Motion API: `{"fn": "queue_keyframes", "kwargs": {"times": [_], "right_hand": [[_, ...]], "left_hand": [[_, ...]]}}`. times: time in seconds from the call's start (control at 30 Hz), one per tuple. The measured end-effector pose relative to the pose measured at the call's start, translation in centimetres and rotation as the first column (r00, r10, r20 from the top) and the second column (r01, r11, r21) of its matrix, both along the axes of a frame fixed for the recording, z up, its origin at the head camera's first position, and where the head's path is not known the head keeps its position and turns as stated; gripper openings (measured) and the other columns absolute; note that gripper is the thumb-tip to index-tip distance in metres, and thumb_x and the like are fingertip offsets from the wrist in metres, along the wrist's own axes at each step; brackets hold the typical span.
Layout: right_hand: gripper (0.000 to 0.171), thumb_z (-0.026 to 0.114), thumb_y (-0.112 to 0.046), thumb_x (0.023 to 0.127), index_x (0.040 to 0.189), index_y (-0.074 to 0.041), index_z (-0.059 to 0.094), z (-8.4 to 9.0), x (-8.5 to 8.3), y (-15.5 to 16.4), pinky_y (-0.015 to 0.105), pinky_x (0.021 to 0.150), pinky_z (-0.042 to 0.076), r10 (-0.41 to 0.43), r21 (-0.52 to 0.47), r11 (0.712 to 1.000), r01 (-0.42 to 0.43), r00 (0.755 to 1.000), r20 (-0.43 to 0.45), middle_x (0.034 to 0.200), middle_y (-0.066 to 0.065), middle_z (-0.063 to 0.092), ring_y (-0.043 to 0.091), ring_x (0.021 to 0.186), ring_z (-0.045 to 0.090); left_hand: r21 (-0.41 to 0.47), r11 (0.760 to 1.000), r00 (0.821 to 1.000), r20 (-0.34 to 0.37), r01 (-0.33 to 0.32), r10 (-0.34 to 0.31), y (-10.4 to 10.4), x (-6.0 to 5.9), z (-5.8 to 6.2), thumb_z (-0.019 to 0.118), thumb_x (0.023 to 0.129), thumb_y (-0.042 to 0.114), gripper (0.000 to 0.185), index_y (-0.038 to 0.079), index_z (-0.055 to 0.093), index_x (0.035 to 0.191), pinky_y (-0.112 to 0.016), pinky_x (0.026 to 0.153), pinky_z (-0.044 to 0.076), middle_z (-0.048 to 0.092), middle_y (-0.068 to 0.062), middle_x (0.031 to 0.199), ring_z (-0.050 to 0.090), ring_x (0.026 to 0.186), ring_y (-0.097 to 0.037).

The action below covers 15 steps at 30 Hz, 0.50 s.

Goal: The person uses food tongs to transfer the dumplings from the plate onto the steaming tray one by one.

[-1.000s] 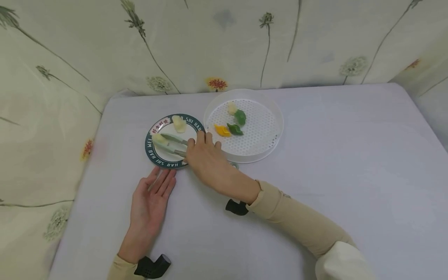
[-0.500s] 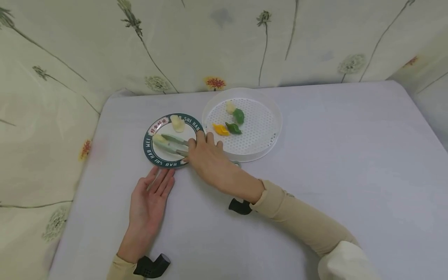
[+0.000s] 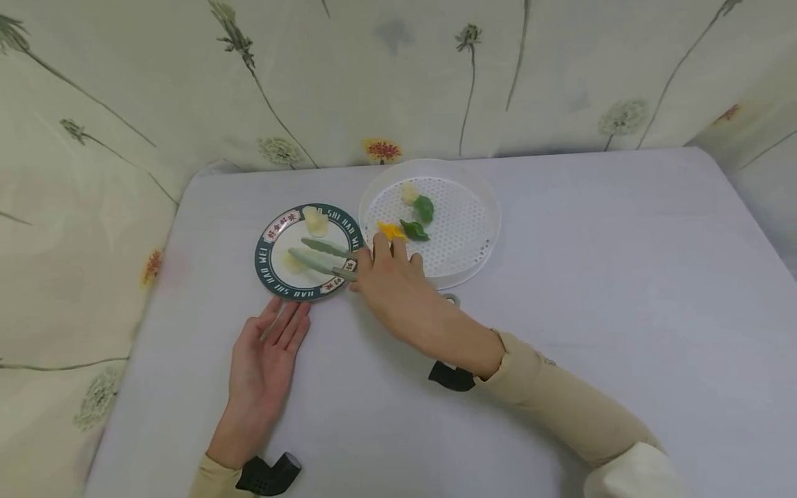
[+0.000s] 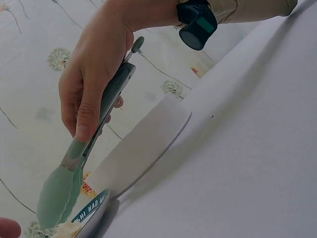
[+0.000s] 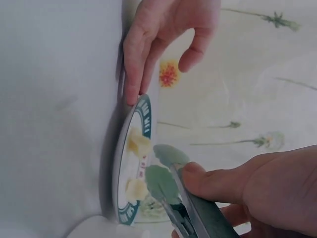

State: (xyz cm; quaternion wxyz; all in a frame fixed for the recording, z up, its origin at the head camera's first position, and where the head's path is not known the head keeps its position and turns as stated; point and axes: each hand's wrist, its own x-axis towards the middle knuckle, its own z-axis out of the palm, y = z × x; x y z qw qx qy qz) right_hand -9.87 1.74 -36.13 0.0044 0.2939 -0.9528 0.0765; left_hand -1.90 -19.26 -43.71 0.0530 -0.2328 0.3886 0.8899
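**Tongs drawn back from the plate, second pale dumpling left lying**

Right hand (image 3: 392, 277), at frame centre, gripping the sage-green silicone tongs (image 3: 324, 257) by their grey handles, thumb and fingers curled round them. Tips apart now and empty, hovering over the round white plate with the dark green lettered rim (image 3: 266, 273), centre left. A second ago pinching a pale yellow dumpling (image 3: 294, 261) at the plate's left side; now released, that dumpling resting on the plate under the lower tip, a second pale dumpling (image 3: 315, 220) near the plate's upper rim. Hand and tongs pulled back to the right, toward the round white perforated steamer tray (image 3: 479, 207) just beside the plate. Likely meaning: one transfer done, tongs free for another piece. In the tray: an orange dumpling (image 3: 389, 229), two green dumplings (image 3: 416, 230) and one more pale piece (image 3: 409, 192).

Left hand (image 3: 268, 360), lower left, flat on the lavender tablecloth (image 3: 591, 263), fingers straight, fingertips touching the plate's near rim as before.
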Motion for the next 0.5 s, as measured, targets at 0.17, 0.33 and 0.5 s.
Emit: {"fn": "queue_keyframes", "kwargs": {"times": [0.17,0.33,0.5], "right_hand": [[0.044,0.067,-0.032,0.105,0.121,0.008,0.062,-0.01,0.05,0.41,0.044,0.066,0.055,0.018,-0.008,1.000,-0.018,1.000,-0.021,0.112,0.023,0.058,0.040,0.102,0.059],[0.046,0.068,-0.033,0.105,0.123,0.009,0.064,-0.09,-0.16,0.14,0.042,0.066,0.054,0.042,-0.016,0.999,-0.042,0.999,-0.003,0.108,0.021,0.058,0.037,0.096,0.057],[0.044,0.068,-0.033,0.105,0.120,0.008,0.064,-0.44,-0.63,-0.34,0.040,0.064,0.052,0.066,-0.014,0.998,-0.066,0.998,0.019,0.105,0.019,0.057,0.034,0.094,0.055]], "left_hand": [[0.006,1.000,1.000,0.002,0.001,-0.001,-0.16,0.04,-0.10,0.034,0.114,0.021,0.063,0.016,0.013,0.173,-0.027,0.135,0.036,0.023,-0.012,0.178,0.036,0.163,-0.021],[0.024,1.000,1.000,0.009,-0.007,0.007,-0.11,0.06,-0.16,0.036,0.113,0.020,0.064,0.016,0.014,0.173,-0.028,0.135,0.036,0.023,-0.013,0.177,0.036,0.163,-0.021],[0.026,1.000,1.000,0.004,-0.007,0.007,-0.07,0.01,-0.19,0.036,0.113,0.020,0.064,0.015,0.014,0.173,-0.028,0.135,0.035,0.022,-0.013,0.177,0.035,0.163,-0.022]]}}
